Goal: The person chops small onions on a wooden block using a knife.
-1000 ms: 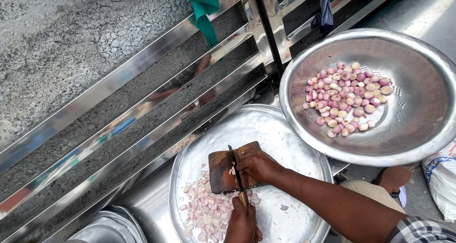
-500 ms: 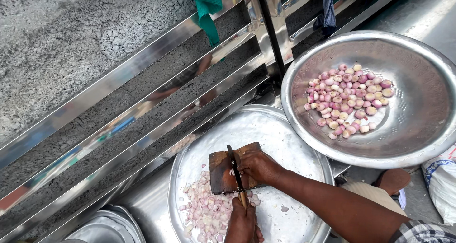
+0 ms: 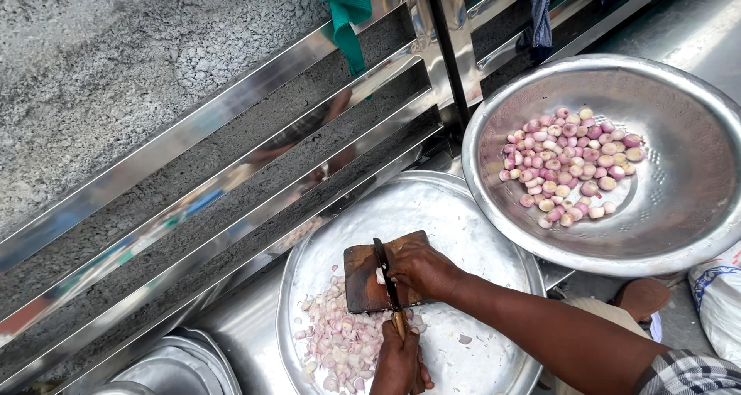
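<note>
Here, label by label:
Left hand (image 3: 400, 362): fingers wrapped round the knife (image 3: 387, 279) handle, near edge of the scene.
Right hand (image 3: 417, 268): fingertips curled, pinning a shallot (image 3: 380, 275) on the small wooden board (image 3: 364, 283).
Shallot: small, light, likely slippery; best pinched at its far end from the blade.
Cut slices (image 3: 340, 342): piled left on the steel tray (image 3: 463, 225).
Far right: steel bowl (image 3: 679, 210) of peeled shallots (image 3: 567, 167).

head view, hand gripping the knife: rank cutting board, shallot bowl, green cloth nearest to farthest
From the left hand on the knife:
1. Cutting board, just above it on the tray.
2. Shallot bowl, upper right.
3. Green cloth, top, on the railing.
</note>
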